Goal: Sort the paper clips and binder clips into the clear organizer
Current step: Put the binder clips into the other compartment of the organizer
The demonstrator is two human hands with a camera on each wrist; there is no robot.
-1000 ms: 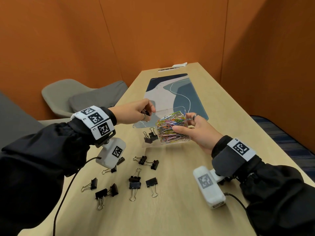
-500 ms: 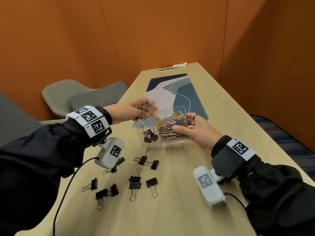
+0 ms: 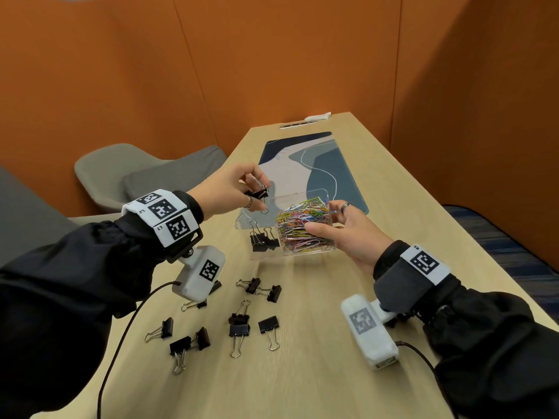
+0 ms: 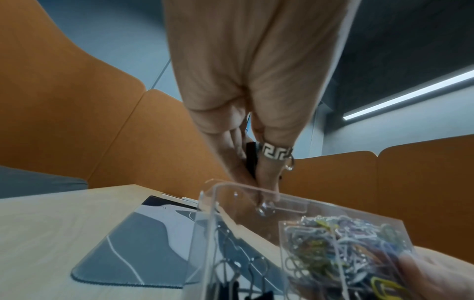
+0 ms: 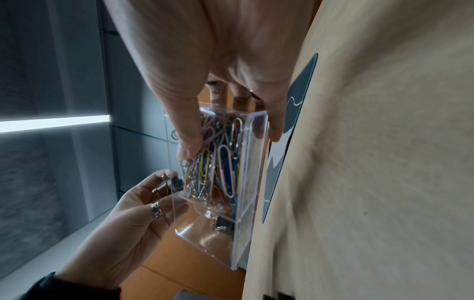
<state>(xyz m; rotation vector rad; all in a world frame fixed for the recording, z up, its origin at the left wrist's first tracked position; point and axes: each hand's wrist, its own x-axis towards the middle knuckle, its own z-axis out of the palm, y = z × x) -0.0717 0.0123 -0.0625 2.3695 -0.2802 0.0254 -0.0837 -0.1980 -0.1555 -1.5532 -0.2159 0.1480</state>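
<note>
The clear organizer (image 3: pixel 298 255) stands on the wooden table, and my right hand (image 3: pixel 326 219) grips its right end, thumb on the front wall. Its right compartment is packed with coloured paper clips (image 3: pixel 302 228) (image 5: pixel 218 162) (image 4: pixel 346 253). A few black binder clips (image 3: pixel 263 240) lie in the left compartment. My left hand (image 3: pixel 257 189) hovers just above that compartment and pinches one black binder clip (image 3: pixel 258 194) (image 4: pixel 250 160) (image 5: pixel 177 182) in its fingertips. Several loose binder clips (image 3: pixel 239 325) lie scattered on the table in front of me.
A blue and grey desk mat (image 3: pixel 320 164) lies behind the organizer. Two grey chairs (image 3: pixel 121 173) stand left of the table, and orange partition walls close in the far end and right side. A small white object (image 3: pixel 317 117) lies at the far edge.
My left hand has stayed over the left compartment; its fingers spread half a second ago and now pinch a binder clip. The right hand and organizer have not moved.
</note>
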